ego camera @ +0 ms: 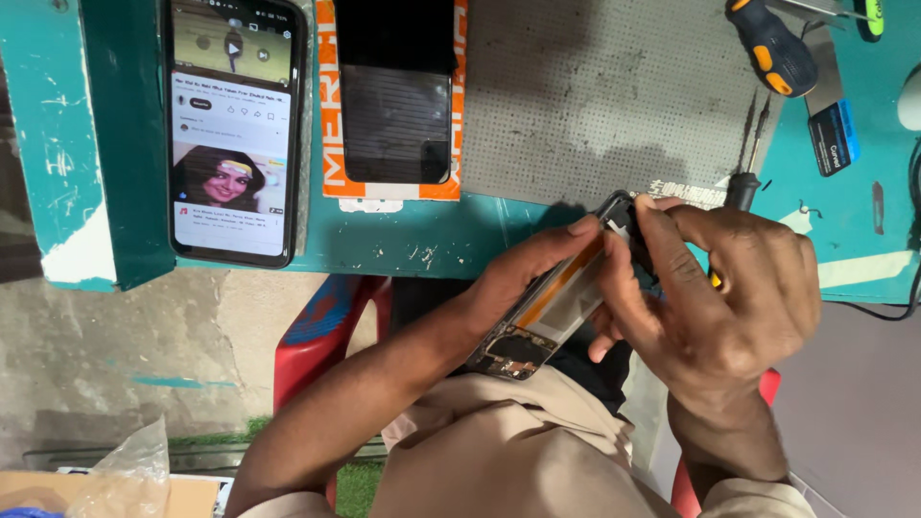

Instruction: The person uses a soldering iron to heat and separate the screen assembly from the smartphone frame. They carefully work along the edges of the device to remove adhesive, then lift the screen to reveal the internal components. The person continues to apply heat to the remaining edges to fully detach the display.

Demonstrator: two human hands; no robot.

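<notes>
Gripping the opened phone (556,307) just off the teal bench's (432,240) edge, we clamp our left hand (523,273) around its lower side. Our right hand (720,288) pinches fingers together on its top corner, near a gray mat (595,96).

A teal painted worktop (403,245), scuffed and chipped at its edge, carries a grey perforated mat (595,86) just above the fingers (614,278). Far to their left lies a lit phone (233,129), and nearer, a dark phone (395,91) on an orange-and-white pack (331,115). Up and to the right of the fingers rest an orange-and-black screwdriver (770,48) and a small blue card (833,136).
</notes>
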